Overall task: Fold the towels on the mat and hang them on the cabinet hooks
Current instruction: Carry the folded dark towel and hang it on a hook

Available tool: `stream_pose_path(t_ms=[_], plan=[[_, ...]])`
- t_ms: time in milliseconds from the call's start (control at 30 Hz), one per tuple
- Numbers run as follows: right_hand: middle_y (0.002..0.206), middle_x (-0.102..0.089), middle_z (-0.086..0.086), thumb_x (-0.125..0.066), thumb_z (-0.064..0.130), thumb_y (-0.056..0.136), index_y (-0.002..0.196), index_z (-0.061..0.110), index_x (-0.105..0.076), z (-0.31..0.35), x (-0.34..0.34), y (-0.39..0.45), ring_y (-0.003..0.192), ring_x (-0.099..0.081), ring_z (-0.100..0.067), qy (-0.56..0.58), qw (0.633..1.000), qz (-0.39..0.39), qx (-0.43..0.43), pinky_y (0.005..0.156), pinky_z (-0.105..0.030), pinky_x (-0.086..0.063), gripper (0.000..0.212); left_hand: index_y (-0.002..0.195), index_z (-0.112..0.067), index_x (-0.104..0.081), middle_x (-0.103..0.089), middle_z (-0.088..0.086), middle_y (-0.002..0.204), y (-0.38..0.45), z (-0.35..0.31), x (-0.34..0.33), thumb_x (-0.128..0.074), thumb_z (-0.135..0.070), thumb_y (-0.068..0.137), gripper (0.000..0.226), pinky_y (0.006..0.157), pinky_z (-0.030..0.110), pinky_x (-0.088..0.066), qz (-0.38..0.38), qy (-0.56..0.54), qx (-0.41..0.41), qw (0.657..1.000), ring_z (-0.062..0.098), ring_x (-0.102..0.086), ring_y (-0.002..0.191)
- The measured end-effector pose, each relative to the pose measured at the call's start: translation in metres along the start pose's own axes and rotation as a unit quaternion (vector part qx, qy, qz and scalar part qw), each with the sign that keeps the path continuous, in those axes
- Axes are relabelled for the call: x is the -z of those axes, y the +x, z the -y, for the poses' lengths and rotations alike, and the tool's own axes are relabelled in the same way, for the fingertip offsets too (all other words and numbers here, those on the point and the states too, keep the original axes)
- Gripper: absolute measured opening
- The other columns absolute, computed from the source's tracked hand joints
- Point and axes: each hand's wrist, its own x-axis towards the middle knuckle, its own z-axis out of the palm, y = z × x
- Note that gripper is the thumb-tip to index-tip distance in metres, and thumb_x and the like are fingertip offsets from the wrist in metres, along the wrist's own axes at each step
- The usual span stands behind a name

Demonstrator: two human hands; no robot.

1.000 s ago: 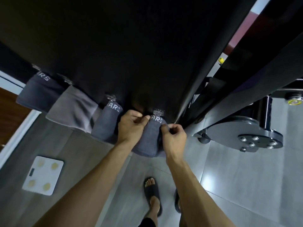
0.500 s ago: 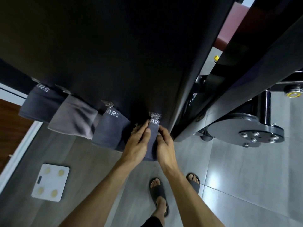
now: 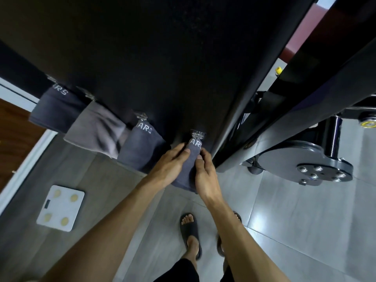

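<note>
A dark grey folded towel point(image 3: 190, 159) with white lettering hangs from a clear hook point(image 3: 197, 135) on the black cabinet point(image 3: 162, 58). My left hand point(image 3: 168, 165) lies flat along the towel's left side with straight fingers. My right hand point(image 3: 204, 171) lies along its right side, fingers straight against the cloth. Three more towels hang to the left: a dark grey one point(image 3: 142, 147), a lighter grey one point(image 3: 95, 129) and another dark one point(image 3: 55, 108).
A white bathroom scale point(image 3: 61, 208) lies on the grey tiled floor at the left. A black gym machine with a round base plate point(image 3: 305, 161) stands at the right. My feet in black slides point(image 3: 190, 233) are below the towel.
My hands went from pinching the towel's top at the hook to lying flat along its sides, a little lower. The camera view shifted slightly.
</note>
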Motion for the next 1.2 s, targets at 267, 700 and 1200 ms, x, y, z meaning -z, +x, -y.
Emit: stream_pose_path(t_ms=[267, 700, 1200], plan=[[0.111, -0.061, 0.004, -0.044, 0.049, 0.090, 0.106, 0.041, -0.050, 0.022, 0.036, -0.007, 0.099, -0.061, -0.018, -0.170, 0.981, -0.022, 0.093, 0.085, -0.047, -0.054, 0.019, 0.117, -0.016, -0.066, -0.069, -0.002, 0.110, -0.025, -0.001, 0.017, -0.062, -0.025, 0.091, 0.028, 0.098, 0.035, -0.048, -0.110, 0.029, -0.059, 0.992, 0.012, -0.063, 0.105], [0.109, -0.066, -0.009, -0.044, 0.041, 0.086, 0.113, 0.010, -0.064, 0.089, 0.087, -0.024, 0.100, -0.061, -0.030, -0.444, 0.766, 0.238, 0.400, 0.088, -0.043, -0.051, 0.045, 0.111, -0.024, -0.065, -0.068, -0.001, 0.108, -0.157, -0.027, -0.061, -0.038, -0.053, 0.079, 0.050, 0.087, 0.038, -0.051, -0.310, 0.181, 0.031, 0.933, 0.026, -0.064, 0.102], [0.123, -0.062, -0.006, -0.055, 0.036, 0.095, 0.127, 0.016, -0.054, 0.016, 0.187, -0.174, 0.114, -0.057, -0.027, -0.532, 0.441, 0.520, 0.502, 0.094, -0.041, -0.046, 0.038, 0.120, -0.026, -0.057, -0.061, -0.006, 0.112, -0.359, -0.013, -0.314, -0.056, -0.043, 0.089, 0.036, 0.085, 0.032, -0.047, -0.431, 0.082, 0.236, 0.867, 0.021, -0.060, 0.105]])
